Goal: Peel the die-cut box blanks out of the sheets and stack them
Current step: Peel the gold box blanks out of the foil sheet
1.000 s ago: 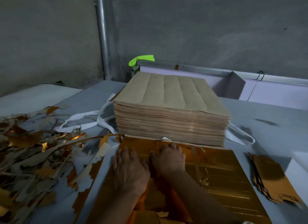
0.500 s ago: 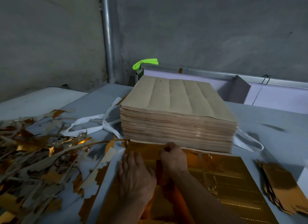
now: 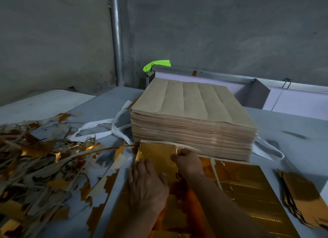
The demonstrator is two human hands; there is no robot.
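Grey surface (image 3: 284, 131) spans view. Tall sheet stack (image 3: 191, 124), brown backs up, sits mid-surface. Scrap pile (image 3: 35, 166) of gold/brown strips at left. Gold sheet (image 3: 248, 193) lies flat in front of stack, far edge at stack base. Peeled blanks (image 3: 300, 198) stacked at right, apart from sheet. L hand (image 3: 147, 186) flat, fingers straight, pressing sheet's left part. R hand (image 3: 186, 160) curled, pinching sheet's far edge beside stack. White strap (image 3: 99, 126) trails out both sides of stack.
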